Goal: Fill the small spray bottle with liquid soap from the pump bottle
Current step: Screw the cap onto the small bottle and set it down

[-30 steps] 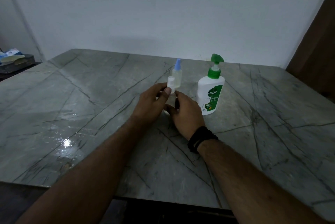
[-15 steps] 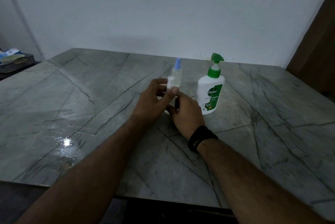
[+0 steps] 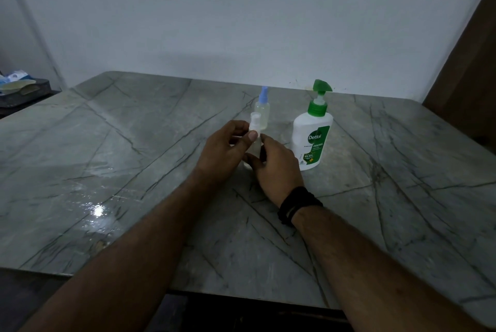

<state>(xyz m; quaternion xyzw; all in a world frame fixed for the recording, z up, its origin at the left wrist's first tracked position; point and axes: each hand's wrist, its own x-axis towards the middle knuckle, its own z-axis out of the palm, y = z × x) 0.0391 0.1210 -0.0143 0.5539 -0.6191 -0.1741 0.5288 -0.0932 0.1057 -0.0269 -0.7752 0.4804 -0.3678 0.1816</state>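
Right now both hands meet on the small spray bottle (image 3: 255,141), a clear one w/ a white top, held just above or on the marble table (image 3: 107,170); can't tell which. Left hand (image 3: 222,151) has thumb and fingertips pinching the white spray head at the top; the thumb nail faces the camera. Right hand (image 3: 279,168) curls its fingers round the lower body, thumb at the base. Looks like the unscrewing step, so the filling itself isn't begun yet, by my reading.

Pump bottle (image 3: 312,138), white w/ green pump, stands upright just beyond the right knuckles, close but apart. A second small bottle (image 3: 262,114) w/ a blue cap and pale liquid stands just past the left fingertips.

Risks from here:
- bottle is tiny and slick-looking; the twist could make it slip from the right fingers and tip over.
- right knuckles sit close to the pump bottle; a jerk as the cap frees could knock it.
- narrow neck vs. wide pump nozzle: soap prob. runs down the outside unless aimed well.
- wet sheen on the table, left of the left wrist, could let things slide.
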